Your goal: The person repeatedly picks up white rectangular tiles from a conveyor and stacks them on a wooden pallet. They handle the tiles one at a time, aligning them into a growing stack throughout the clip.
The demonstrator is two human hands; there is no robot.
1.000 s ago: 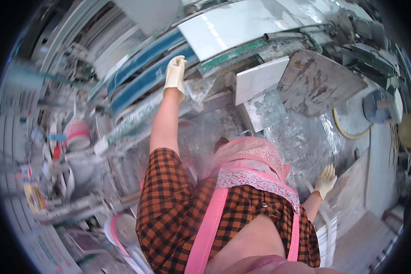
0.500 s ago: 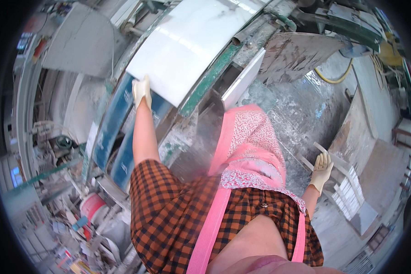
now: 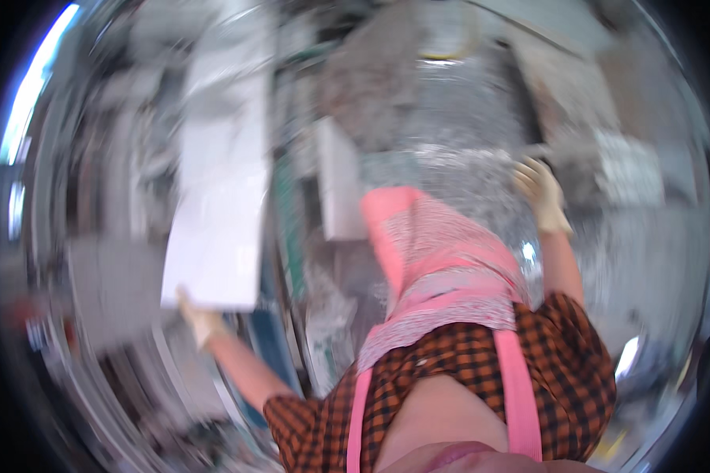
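Observation:
My left hand (image 3: 200, 320), in a pale glove, holds the near edge of a glossy white slab (image 3: 217, 252), with the thumb over its left corner. The fingers beneath are hidden. The slab lies along a bench with green edging (image 3: 288, 229), and a blue strip (image 3: 270, 347) shows below it. Out to the right, my right hand (image 3: 541, 189), also gloved, hovers over the wet grey floor with its fingers loosely bent and slightly apart. I see nothing in it. Motion blurs much of the picture.
A smaller white panel (image 3: 341, 185) stands on edge between the bench and my pink apron (image 3: 442, 252). A stained brown board (image 3: 371, 75) leans farther back. White strips or slats (image 3: 629, 169) lie right of my right hand. A yellow hose (image 3: 450, 55) is at the far end.
My view has swung round, so the bench now runs nearly straight ahead. My left hand has gone to the slab's left corner. My right hand is farther forward, away from the white strips.

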